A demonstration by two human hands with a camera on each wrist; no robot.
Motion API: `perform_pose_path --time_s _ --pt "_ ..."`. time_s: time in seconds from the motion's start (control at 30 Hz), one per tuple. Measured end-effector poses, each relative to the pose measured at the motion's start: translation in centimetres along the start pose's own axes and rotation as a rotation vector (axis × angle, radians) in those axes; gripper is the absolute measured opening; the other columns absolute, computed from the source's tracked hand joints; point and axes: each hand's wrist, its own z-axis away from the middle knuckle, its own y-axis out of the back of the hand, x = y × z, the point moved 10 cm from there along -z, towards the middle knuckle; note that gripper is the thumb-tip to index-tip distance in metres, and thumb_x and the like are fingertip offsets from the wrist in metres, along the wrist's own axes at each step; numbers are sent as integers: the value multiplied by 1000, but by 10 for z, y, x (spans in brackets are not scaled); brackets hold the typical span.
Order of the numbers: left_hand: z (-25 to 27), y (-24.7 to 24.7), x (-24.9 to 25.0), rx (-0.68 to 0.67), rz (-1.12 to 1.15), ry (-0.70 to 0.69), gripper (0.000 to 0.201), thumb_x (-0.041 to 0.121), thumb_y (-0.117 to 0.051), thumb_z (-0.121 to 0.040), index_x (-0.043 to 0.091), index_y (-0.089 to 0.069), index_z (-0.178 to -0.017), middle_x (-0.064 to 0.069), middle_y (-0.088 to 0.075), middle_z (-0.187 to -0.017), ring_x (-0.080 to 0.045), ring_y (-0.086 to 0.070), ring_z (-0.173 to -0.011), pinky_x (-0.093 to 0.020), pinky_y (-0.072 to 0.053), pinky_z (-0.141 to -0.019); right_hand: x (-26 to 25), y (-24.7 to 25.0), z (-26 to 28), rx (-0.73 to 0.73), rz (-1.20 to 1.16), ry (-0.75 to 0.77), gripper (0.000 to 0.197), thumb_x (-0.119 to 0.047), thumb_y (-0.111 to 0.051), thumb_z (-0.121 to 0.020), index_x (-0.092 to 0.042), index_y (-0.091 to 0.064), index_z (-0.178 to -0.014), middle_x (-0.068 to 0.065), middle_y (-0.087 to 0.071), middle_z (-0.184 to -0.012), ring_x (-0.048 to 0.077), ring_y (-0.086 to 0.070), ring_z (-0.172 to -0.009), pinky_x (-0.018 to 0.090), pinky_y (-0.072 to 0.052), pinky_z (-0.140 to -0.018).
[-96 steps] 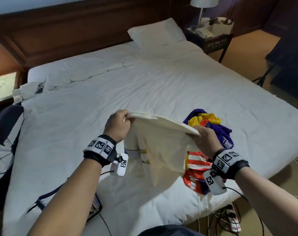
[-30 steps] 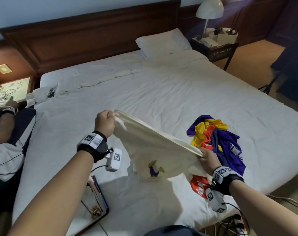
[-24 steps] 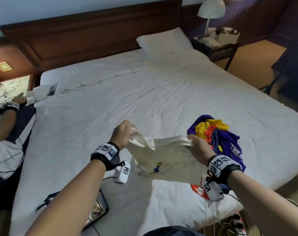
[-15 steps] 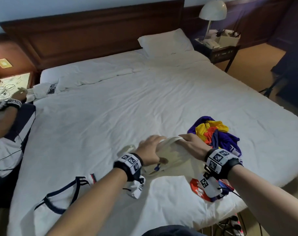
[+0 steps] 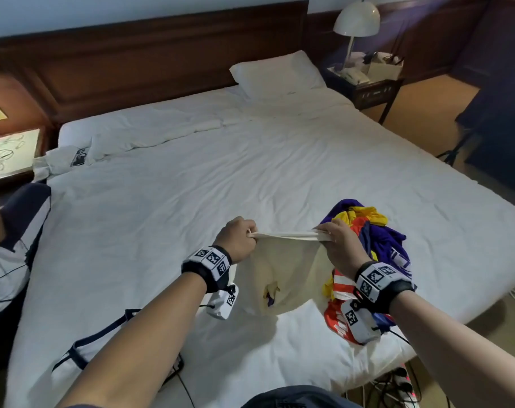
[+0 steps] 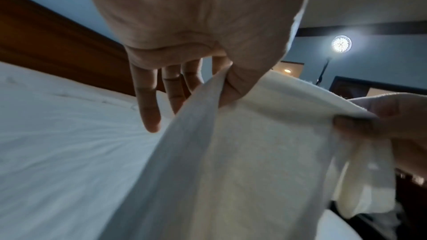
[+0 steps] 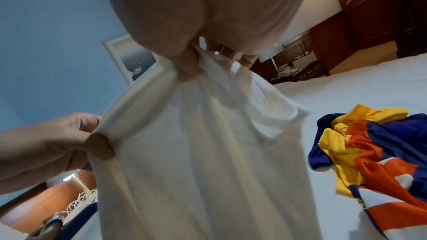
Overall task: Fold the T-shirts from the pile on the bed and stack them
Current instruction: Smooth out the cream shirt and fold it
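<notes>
I hold a cream T-shirt up over the near part of the bed. My left hand pinches its top edge between thumb and forefinger, the other fingers hanging straight. My right hand grips the same edge a short way to the right, fabric bunched under the thumb. The cream T-shirt hangs down in folds, a small yellow and purple print showing near its bottom. The pile of T-shirts, purple, yellow and orange, lies just right of my right hand.
A white garment with dark trim lies under my left forearm. Another person's arm and sleeve are at the left bed edge. A pillow sits at the head, a nightstand with lamp beyond. Cables lie on the floor.
Both hands rose from low on the bed and now hold the cream T-shirt's top edge taut between them, closer together than a second ago; the shirt hangs instead of lying bunched.
</notes>
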Motion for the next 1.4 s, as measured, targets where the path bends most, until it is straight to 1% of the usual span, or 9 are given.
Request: perform_pose_path --time_s 0.17,0.27,0.37,0.57,0.73,0.9,1.1,1.23,1.4 --pt "10 0 -8 15 330 53 12 15 -57 -75 20 -47 -70 5 -46 -67 -17 -39 -64 -29 -34 -61 -15 -2 2 25 -48 1 44 13 -58 -90 -12 -69 -124 -1 -57 -106 17 -57 -99 7 -40 -80" --pt "13 3 -11 28 322 38 14 26 -54 -75 16 -47 -79 1 -51 -74 -18 -44 -68 -33 -38 -63 -30 -16 1 -60 115 73 21 -24 -69 -96 -20 -71 -116 -2 -64 -100 20 -60 -94 29 -46 -79" --pt "14 1 -11 -16 347 -7 15 25 -66 -87 18 -54 -92 -3 -63 -85 -17 -54 -72 -32 -44 -67 -31 -26 0 -160 232 20 43 -59 -57 -95 -19 -67 -85 -4 -62 -79 18 -57 -73 38 -46 -66" --pt "19 2 -40 -153 204 -60 32 31 -78 -88 20 -59 -65 10 -49 -58 -10 -44 -56 -28 -36 -59 -34 -3 1 88 -25 -11 47 -27 -56 -104 -24 -41 -60 -1 -45 -72 10 -43 -63 26 -29 -61" --pt "27 13 -75 -64 271 -18 43 37 -75 -92 21 -48 -63 14 -39 -56 -10 -36 -54 -29 -31 -56 -13 -17 9 77 -76 -117 22 -16 -58 -102 -10 -67 -82 -2 -63 -75 20 -57 -76 15 -36 -62" --pt "28 33 -58 82 521 -56 56 53 -68 -94 7 -48 -69 4 -44 -60 -17 -43 -58 -32 -37 -61 -17 -46 13 -92 110 -62 22 -28 -58 -102 -12 -72 -100 1 -62 -93 24 -58 -89 35 -42 -79" --pt "35 -7 -87 -222 179 -67 70 79 -62 -82 11 -53 -65 11 -45 -55 -10 -43 -53 -31 -35 -58 13 -28 10 103 125 -241 28 -36 -49 -105 -17 -54 -85 4 -55 -90 29 -52 -84 38 -37 -71" --pt "23 5 -117 -169 227 4 59 65 -60 -92 22 -40 -58 14 -36 -54 -14 -40 -57 -31 -29 -61 26 -21 5 109 93 -310 26 -38 -48 -105 -18 -58 -91 5 -62 -84 32 -57 -80 42 -49 -72" --pt "-18 27 -120 -105 267 83 39 45 -56 -103 14 -61 -79 -1 -48 -72 -16 -51 -67 -16 -45 -53 36 -29 -35 -98 224 -240 27 -34 -53 -103 -22 -66 -82 3 -64 -82 30 -63 -84 37 -48 -73"
